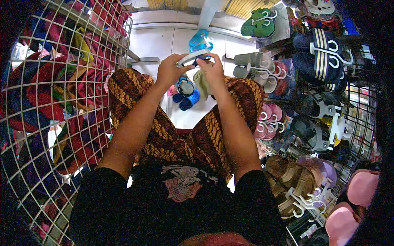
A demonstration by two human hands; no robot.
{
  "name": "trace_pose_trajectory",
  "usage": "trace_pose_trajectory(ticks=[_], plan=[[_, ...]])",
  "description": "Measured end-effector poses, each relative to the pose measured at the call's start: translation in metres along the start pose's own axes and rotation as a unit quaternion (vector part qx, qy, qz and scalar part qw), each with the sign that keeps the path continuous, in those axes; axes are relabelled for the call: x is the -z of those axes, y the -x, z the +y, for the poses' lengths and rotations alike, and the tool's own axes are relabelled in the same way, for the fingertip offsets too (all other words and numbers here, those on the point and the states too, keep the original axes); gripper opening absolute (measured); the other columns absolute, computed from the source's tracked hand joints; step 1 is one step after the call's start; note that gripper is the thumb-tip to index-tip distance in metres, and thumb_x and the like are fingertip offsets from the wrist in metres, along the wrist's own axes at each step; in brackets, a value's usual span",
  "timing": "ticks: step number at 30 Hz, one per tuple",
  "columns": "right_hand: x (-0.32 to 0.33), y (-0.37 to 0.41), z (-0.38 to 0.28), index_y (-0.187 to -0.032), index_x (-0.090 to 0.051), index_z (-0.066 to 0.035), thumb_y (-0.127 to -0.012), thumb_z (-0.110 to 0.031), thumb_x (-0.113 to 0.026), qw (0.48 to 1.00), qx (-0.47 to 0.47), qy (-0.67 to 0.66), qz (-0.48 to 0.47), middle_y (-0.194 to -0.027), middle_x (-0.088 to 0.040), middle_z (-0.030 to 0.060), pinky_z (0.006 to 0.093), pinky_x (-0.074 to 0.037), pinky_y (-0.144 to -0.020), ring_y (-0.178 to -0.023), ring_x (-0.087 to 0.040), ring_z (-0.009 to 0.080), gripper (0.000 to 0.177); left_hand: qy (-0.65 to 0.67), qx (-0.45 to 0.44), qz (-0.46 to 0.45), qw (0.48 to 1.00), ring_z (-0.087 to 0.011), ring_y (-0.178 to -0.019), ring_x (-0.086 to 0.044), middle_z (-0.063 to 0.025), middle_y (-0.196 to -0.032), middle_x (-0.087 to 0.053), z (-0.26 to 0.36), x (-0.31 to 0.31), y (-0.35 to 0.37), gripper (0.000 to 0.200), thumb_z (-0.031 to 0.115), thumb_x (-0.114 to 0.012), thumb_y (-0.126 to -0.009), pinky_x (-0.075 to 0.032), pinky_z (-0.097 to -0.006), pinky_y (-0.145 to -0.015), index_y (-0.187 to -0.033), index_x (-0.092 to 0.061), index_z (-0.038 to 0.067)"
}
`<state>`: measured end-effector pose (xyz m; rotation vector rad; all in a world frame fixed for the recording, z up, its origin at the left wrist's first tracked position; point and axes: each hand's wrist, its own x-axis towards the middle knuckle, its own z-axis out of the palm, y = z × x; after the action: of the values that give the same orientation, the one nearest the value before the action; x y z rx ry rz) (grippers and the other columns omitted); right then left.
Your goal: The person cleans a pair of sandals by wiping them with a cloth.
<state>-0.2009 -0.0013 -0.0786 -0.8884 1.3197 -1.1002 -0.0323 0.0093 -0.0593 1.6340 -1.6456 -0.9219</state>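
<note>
**Two bare hands pinch a white-and-dark item between spread knees**

A seated person in patterned trousers [164,139] looks down into a narrow aisle. Both hands reach forward past the knees and meet over the tiled floor [176,39]. The left hand [168,70] closes on the left end of a small item [195,58]; the right hand [214,70] grips its right end, thumb against the dark part. The item has a pale curved edge and a dark side — perhaps footwear seen edge-on, though its exact kind is too small to tell. Both grips are narrow, and some fingertips are hidden behind it.

To handle it well, the left hand is best used as the steady support while the right thumb presses or guides in small moves. Even, light pressure should avoid bending the curved edge; raising the item slightly towards the near side would give a clearer view of the dark part.

On the floor, blue sandals [200,40] lie just far of the hands, and blue clogs [188,101] lie on the near side, close to a pale green thing [200,85]. A wire rack [88,100] stands on the left. On the right hang green sandals [262,23] and striped sandals [322,53] — both on white hangers.
</note>
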Motion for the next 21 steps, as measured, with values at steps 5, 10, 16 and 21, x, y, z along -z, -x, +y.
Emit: trace_pose_trajectory(ticks=[5,10,16,21], plan=[[0.0,-0.002,0.004,-0.115,-0.049,-0.005,-0.078,-0.01,-0.074,0.999,-0.012,-0.035,0.026,-0.098,-0.062,0.0161,0.0334,-0.051,-0.072,-0.087,-0.061,0.022,0.045,0.007,-0.019,0.021,1.0,-0.0227,-0.082,-0.065,-0.0076,-0.094,-0.066,0.003,-0.008,0.003,0.051,0.038,-0.081,-0.072,-0.049,-0.0321,-0.071,-0.114,-0.068,0.012],[0.0,0.0,0.001,-0.117,-0.045,-0.006,-0.079,-0.008,-0.071,0.996,-0.037,-0.069,0.032,-0.098,-0.061,0.0146,0.032,-0.05,-0.069,-0.085,-0.06,0.02,0.045,-0.025,-0.035,0.023,0.999,-0.0222,-0.083,-0.065,-0.0085,-0.097,-0.066,-0.002,-0.014,0.002,0.053,0.043,-0.079,-0.072,-0.05,-0.0327,-0.073,-0.114,-0.068,0.012],[0.002,-0.005,0.012,-0.115,-0.043,-0.008,-0.083,-0.006,-0.068,0.998,-0.044,0.023,0.036,-0.092,-0.06,0.0106,0.0283,-0.047,-0.065,-0.08,-0.058,0.0153,0.041,0.057,0.056,-0.035,0.996,-0.0209,-0.088,-0.066,-0.0141,-0.102,-0.066,-0.017,-0.022,-0.002,0.048,0.037,-0.078,-0.078,-0.053,-0.0317,-0.076,-0.113,-0.067,0.005],[0.001,-0.004,0.015,-0.114,-0.042,-0.007,-0.077,-0.004,-0.068,0.997,-0.019,0.068,-0.023,-0.092,-0.06,0.0131,0.035,-0.05,-0.07,-0.082,-0.061,0.0214,0.045,0.157,0.068,-0.134,0.976,-0.0222,-0.092,-0.066,-0.0143,-0.107,-0.067,-0.03,-0.028,-0.002,0.048,0.037,-0.072,-0.082,-0.052,-0.0332,-0.08,-0.116,-0.064,0.003]])
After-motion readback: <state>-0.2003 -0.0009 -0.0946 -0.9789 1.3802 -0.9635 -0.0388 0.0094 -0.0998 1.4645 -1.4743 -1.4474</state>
